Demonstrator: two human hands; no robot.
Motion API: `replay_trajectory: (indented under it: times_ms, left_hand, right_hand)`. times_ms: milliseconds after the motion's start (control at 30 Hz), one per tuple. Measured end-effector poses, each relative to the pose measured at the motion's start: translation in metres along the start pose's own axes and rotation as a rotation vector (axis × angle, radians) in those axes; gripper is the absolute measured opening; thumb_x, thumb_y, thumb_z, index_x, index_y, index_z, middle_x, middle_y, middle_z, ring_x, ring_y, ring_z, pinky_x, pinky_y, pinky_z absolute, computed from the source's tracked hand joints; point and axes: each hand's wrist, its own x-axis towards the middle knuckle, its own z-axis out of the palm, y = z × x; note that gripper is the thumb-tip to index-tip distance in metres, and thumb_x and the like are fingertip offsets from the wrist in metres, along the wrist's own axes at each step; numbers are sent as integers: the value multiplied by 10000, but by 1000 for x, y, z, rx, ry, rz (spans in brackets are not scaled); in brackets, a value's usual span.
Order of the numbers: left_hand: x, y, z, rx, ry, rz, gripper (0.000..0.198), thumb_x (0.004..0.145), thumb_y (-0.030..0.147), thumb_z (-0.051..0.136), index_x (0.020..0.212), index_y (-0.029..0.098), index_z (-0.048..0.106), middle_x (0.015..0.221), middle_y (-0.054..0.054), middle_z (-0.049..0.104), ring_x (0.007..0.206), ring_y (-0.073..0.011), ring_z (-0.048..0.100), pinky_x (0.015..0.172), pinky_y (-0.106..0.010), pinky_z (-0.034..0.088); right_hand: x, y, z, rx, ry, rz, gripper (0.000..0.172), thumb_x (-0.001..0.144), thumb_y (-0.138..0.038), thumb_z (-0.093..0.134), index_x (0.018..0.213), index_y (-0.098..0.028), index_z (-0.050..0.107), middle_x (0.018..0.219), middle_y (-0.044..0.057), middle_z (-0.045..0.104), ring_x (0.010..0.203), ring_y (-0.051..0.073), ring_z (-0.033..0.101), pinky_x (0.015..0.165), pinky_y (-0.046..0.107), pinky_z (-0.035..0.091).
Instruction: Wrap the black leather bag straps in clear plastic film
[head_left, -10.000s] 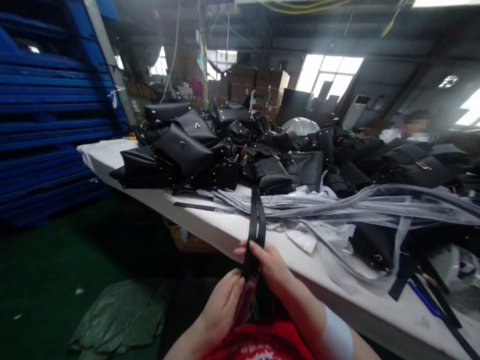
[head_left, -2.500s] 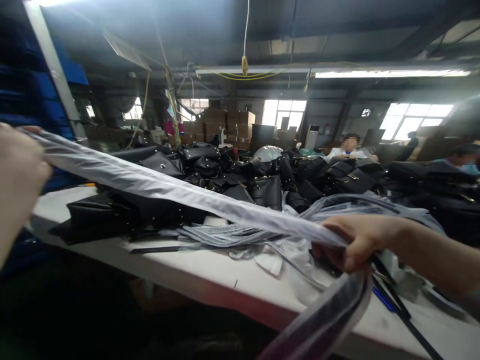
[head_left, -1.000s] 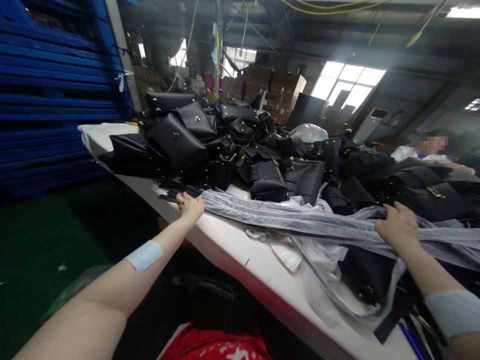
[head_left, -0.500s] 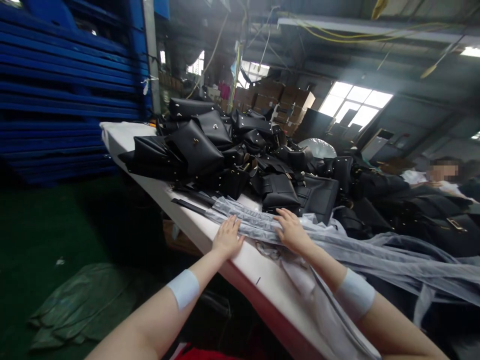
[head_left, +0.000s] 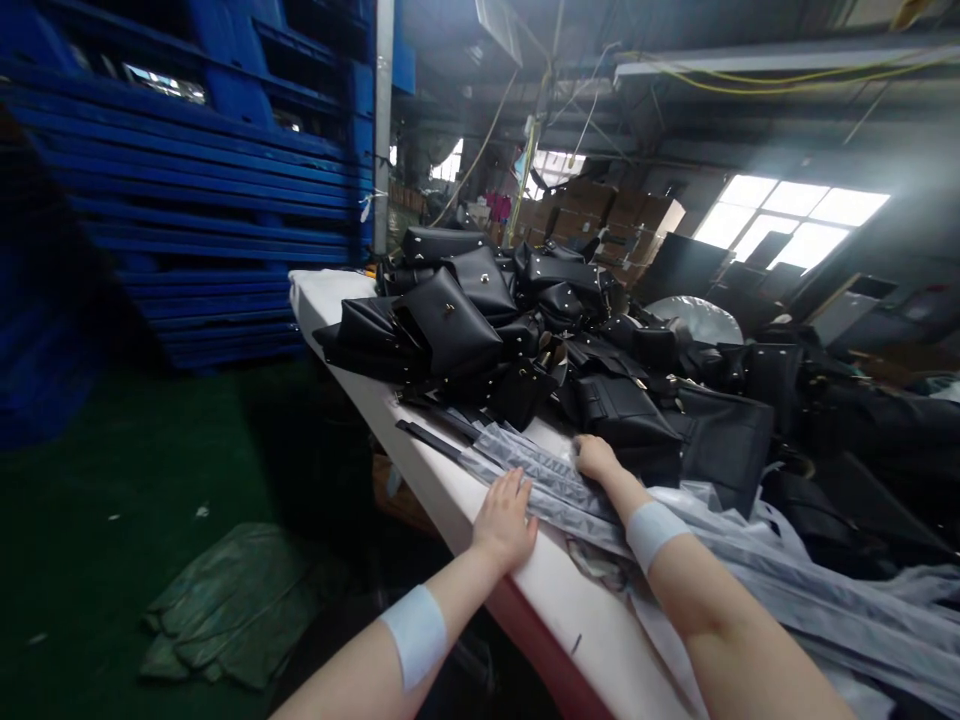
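My left hand lies flat with fingers stretched on the near end of a bundle of long grey wrapped straps at the edge of the white table. My right hand rests on the same bundle a little farther in, its fingers curled down onto the grey wrapping, right beside a black handbag. The grey straps run off to the right along the table. Both wrists wear pale bands.
A large heap of black handbags covers the table's far side. Loose black straps lie by the edge. Stacked blue pallets stand at left. A green sheet lies on the dark floor. Cardboard boxes stand behind.
My hands stay on the grey strap bundle, the right one has slid slightly farther in and curled. The view has swung to the left, showing more of the blue pallets.
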Motion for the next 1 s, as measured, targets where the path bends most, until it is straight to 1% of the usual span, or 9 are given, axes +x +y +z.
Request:
replay_trajectory:
  times_ms: [133,267,400,567,667,767,833,900,1000]
  left_hand:
    - [1,-1,-1,-22,-15,-3,607,859,378,474,1408,122,455,1546,-132,351,1438,-289,284,1207,-435,213]
    - [2,0,-2,-33,-22,-9,610,858,369,472,1410,110,451,1548,-134,347,1440,-292,277,1208,-436,205]
    - [2,0,-3,-34,-30,-8,605,859,359,471,1407,102,451,1545,-144,350,1441,-292,273,1205,-434,210]
    - [3,1,-4,-31,-29,-11,575,858,339,476,1385,108,479,1541,-144,359,1435,-292,285,1204,-433,208]
    - [2,2,-4,-27,-18,-14,568,843,309,501,1372,103,495,1536,-146,368,1426,-297,303,1198,-427,224]
    - [2,3,-4,-27,13,-15,554,832,286,520,1356,105,512,1518,-144,398,1410,-296,332,1192,-425,236]
    - [2,4,-6,-31,26,-10,543,830,274,528,1340,86,523,1501,-160,418,1401,-303,346,1188,-428,240]
    - [0,5,-9,-33,36,-4,548,828,251,532,1339,54,513,1500,-189,407,1400,-316,342,1183,-435,246]
    - [-12,15,-16,-82,102,24,546,832,203,516,1352,42,487,1530,-209,340,1428,-329,279,1179,-464,245]
  right_hand:
    - [6,13,3,30,-65,-30,383,713,-146,638,1083,-208,713,1101,104,662,1052,258,587,915,320,409]
    - [4,13,2,88,-42,-36,134,732,-218,676,850,-189,730,941,70,668,935,206,594,853,267,408]
    - [-3,11,-13,172,141,66,101,801,-186,581,840,-170,672,910,74,667,844,179,589,774,249,409]
    - [-23,9,-64,286,515,261,257,915,-244,358,1027,-146,567,949,124,659,851,212,599,749,287,434]
    - [-52,-1,-100,364,705,278,311,955,-286,276,1122,-130,487,915,104,651,765,181,620,715,275,466]
    - [-97,-20,-123,553,942,83,249,952,-361,392,1070,-169,498,778,28,641,617,150,616,617,250,484]
    - [-133,-34,-128,640,1064,-81,192,928,-355,488,1013,-186,521,808,30,664,611,151,634,579,249,495]
    - [-170,-45,-127,594,1120,-184,128,919,-300,527,990,-194,543,905,57,692,690,164,670,607,264,520]
    - [-224,-57,-114,394,1092,-349,75,898,-177,558,963,-208,580,985,70,706,870,189,690,751,307,547]
